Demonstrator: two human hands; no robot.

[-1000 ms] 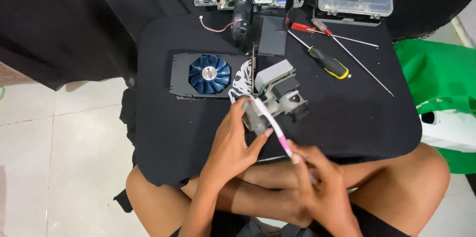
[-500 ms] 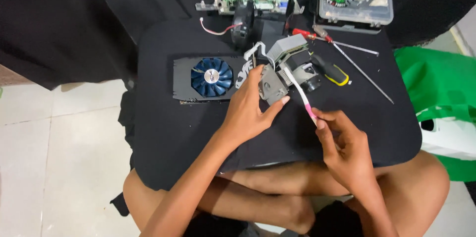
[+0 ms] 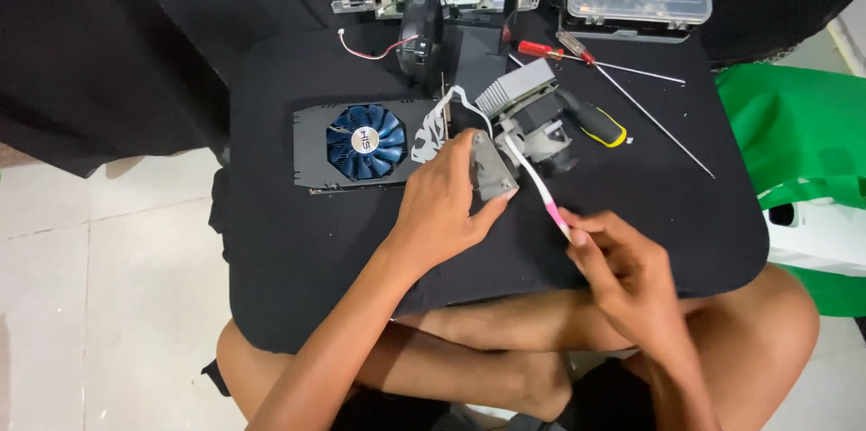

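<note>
Grey metal part (image 3: 494, 169) at frame centre, gripped by left hand (image 3: 442, 206). Right hand (image 3: 622, 269), lower right, pinches pink-white toothbrush (image 3: 534, 180) w/ head against part. Blue-fan graphics card (image 3: 365, 142) sits just left.

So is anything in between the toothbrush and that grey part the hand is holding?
Nothing visible is. The right hand holds the pink and white toothbrush by its handle, and the brush end already reaches the grey module, which the left hand holds on the black cloth.
</note>
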